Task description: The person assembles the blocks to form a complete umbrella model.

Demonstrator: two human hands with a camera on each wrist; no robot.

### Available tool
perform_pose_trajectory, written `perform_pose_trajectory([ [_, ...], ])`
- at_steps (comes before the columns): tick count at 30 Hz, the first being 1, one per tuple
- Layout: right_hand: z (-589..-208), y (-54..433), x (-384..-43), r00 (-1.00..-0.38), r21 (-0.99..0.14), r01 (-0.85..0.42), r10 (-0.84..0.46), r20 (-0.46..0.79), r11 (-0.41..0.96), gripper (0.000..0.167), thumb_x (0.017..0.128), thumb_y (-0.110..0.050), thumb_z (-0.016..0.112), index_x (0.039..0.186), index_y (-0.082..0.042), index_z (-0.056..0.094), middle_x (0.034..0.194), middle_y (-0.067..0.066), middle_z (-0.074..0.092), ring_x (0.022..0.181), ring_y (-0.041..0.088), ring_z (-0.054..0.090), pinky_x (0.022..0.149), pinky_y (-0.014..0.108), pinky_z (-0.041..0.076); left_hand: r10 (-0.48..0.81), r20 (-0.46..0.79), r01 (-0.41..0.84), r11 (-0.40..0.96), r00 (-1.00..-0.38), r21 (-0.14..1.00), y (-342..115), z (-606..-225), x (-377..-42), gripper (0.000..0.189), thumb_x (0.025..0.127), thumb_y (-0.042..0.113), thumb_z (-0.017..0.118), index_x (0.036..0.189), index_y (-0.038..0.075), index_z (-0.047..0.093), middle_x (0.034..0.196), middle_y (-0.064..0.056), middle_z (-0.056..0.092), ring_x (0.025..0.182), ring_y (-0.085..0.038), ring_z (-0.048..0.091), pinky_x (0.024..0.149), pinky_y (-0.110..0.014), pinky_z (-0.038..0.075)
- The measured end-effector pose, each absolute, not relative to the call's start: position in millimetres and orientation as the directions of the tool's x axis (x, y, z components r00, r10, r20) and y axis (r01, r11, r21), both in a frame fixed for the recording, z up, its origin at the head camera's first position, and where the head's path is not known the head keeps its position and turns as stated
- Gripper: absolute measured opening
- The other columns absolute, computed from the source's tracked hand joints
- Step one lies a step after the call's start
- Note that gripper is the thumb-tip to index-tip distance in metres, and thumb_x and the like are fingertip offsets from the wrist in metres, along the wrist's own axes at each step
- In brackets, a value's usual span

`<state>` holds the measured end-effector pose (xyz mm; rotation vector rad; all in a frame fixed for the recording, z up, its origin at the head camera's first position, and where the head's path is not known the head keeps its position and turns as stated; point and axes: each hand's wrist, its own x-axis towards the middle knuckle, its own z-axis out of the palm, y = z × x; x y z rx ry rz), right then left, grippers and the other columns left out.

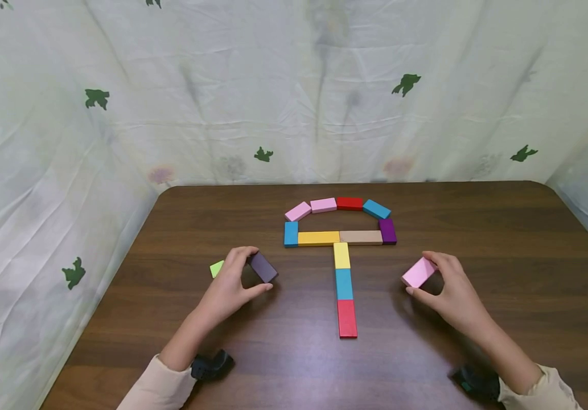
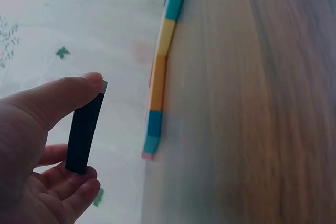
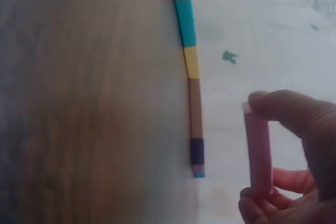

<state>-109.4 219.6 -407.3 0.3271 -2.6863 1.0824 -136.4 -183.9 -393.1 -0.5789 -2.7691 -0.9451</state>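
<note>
Between thumb and fingers, my left hand pinches a dark purple-grey block, which looks nearly black in the left wrist view. A light green block shows just beyond that hand's knuckles, partly hidden by it. My right hand pinches a pink block by its ends, raised above the table as the right wrist view shows. Between the hands lies an umbrella-like figure of coloured blocks. Its stem has a yellow block, a blue block and a red block.
The figure's top is an arch of several blocks, including a red one and a purple one, over an orange-yellow block and a tan block. The brown wooden table meets a pale patterned cloth behind.
</note>
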Motion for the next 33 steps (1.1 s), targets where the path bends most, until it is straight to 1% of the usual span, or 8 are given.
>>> perform_pose_trajectory([
  [3,-403.5,213.1,-104.2,-0.936,-0.637,-0.325,-0.140,0.323,0.699,0.072,0.063,-0.014,0.082,0.122,0.003,0.046,0.115,0.020,0.042,0.098,0.029,0.043,0.075,0.043,0.039,0.334,0.289,0.441,0.704,-0.897,0.556,-179.5,-389.7,-132.1,0.069,0.067,0.025,0.080,0.122,0.003,0.044,0.117,-0.010,0.043,0.101,-0.019,0.046,0.081,-0.035,0.044],
  [10,-398.5,199.3,-91.3,-0.899,-0.603,-0.417,-0.211,0.384,0.680,0.073,0.059,-0.013,0.084,0.122,-0.002,0.048,0.114,0.009,0.044,0.098,0.018,0.041,0.076,0.019,0.039,0.394,0.347,0.525,0.666,-0.851,0.529,-168.3,-381.4,-121.8,0.068,0.066,0.024,0.080,0.120,0.002,0.045,0.116,-0.009,0.045,0.104,-0.018,0.044,0.087,-0.035,0.041],
  [13,-395.4,193.0,-84.8,-0.892,-0.601,-0.438,-0.238,0.384,0.669,0.074,0.059,-0.014,0.084,0.123,-0.005,0.048,0.114,0.005,0.044,0.099,0.015,0.041,0.077,0.019,0.041,0.417,0.350,0.544,0.657,-0.839,0.522,-163.8,-377.8,-117.0,0.069,0.065,0.024,0.081,0.120,0.001,0.045,0.118,-0.008,0.046,0.107,-0.018,0.043,0.090,-0.036,0.039],
  [16,-393.0,186.7,-78.9,-0.890,-0.609,-0.450,-0.266,0.371,0.654,0.075,0.059,-0.015,0.084,0.124,-0.006,0.048,0.115,0.002,0.044,0.099,0.013,0.042,0.078,0.020,0.043,0.436,0.339,0.552,0.655,-0.834,0.516,-159.0,-374.5,-111.6,0.071,0.065,0.026,0.081,0.121,0.002,0.044,0.119,-0.007,0.048,0.108,-0.019,0.044,0.090,-0.036,0.039],
  [22,-392.6,175.4,-67.6,-0.871,-0.623,-0.492,-0.341,0.355,0.608,0.075,0.060,-0.021,0.084,0.124,-0.005,0.048,0.116,-0.004,0.043,0.100,0.010,0.043,0.077,0.024,0.046,0.479,0.319,0.574,0.638,-0.818,0.513,-149.2,-372.2,-102.1,0.072,0.064,0.029,0.082,0.120,0.002,0.045,0.116,-0.004,0.050,0.103,-0.018,0.045,0.086,-0.034,0.041],
  [25,-393.9,170.8,-61.8,-0.851,-0.629,-0.523,-0.387,0.354,0.575,0.074,0.062,-0.023,0.083,0.125,-0.006,0.048,0.116,-0.005,0.043,0.100,0.010,0.043,0.075,0.029,0.048,0.499,0.291,0.572,0.632,-0.816,0.522,-144.7,-372.3,-97.4,0.072,0.063,0.030,0.082,0.119,0.003,0.045,0.115,-0.003,0.049,0.101,-0.016,0.045,0.084,-0.033,0.042],
  [28,-395.5,166.7,-57.4,-0.839,-0.634,-0.539,-0.424,0.342,0.555,0.073,0.063,-0.026,0.082,0.125,-0.007,0.048,0.116,-0.006,0.042,0.099,0.009,0.045,0.075,0.031,0.048,0.518,0.253,0.564,0.628,-0.817,0.536,-140.7,-373.0,-93.0,0.072,0.063,0.032,0.082,0.119,0.005,0.045,0.114,-0.001,0.049,0.100,-0.015,0.044,0.082,-0.032,0.043],
  [33,-397.5,160.9,-51.9,-0.837,-0.659,-0.522,-0.474,0.274,0.542,0.071,0.066,-0.034,0.079,0.125,-0.008,0.048,0.117,-0.008,0.042,0.100,0.009,0.045,0.076,0.029,0.048,0.552,0.203,0.563,0.626,-0.809,0.540,-135.1,-375.2,-87.8,0.072,0.064,0.035,0.081,0.118,0.006,0.044,0.113,0.000,0.049,0.101,-0.013,0.043,0.083,-0.031,0.043],
])
